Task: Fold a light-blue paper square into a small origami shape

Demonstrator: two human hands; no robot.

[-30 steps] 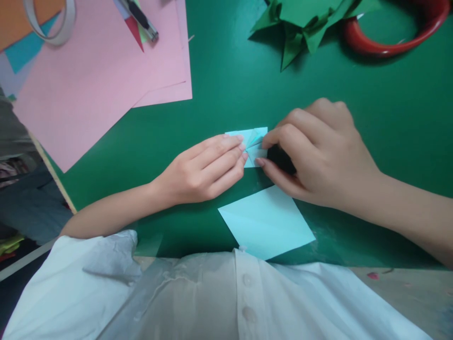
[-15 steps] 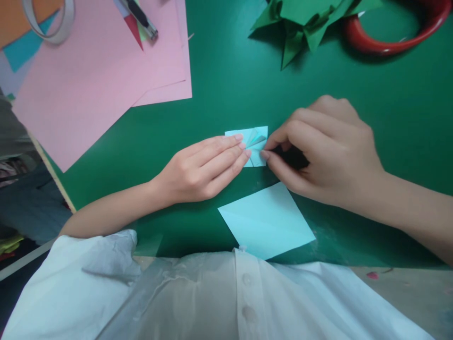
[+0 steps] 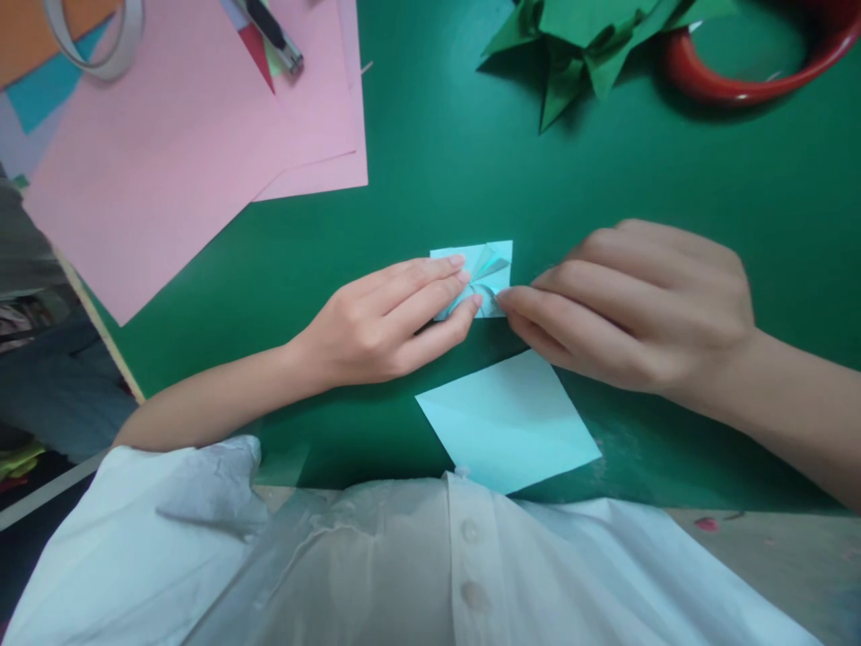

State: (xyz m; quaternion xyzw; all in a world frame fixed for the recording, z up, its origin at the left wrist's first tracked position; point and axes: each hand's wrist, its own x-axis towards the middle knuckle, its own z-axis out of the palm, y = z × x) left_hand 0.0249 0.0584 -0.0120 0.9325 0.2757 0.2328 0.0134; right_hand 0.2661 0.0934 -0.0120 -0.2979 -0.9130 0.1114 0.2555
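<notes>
A small light-blue folded paper lies on the green tabletop, with creases and a raised flap on its right half. Across its left part rest the outstretched fingers of my left hand, flat against the paper and pressing it to the table; its thumb is hidden. My right hand is closed in a pinch at the paper's lower right corner, where a small flap curls up. Just below both hands lies a flat light-blue paper sheet, touched by neither.
Pink paper sheets cover the upper left, with a cutter knife and a pale tape ring on them. Green folded paper sits at the top, beside a red ring-shaped handle. The table's left edge runs diagonally.
My right hand has turned and its fingers have closed together at the lower right corner, where the flap now curves up. My left hand's lowest fingertip has shifted slightly apart from the others.
</notes>
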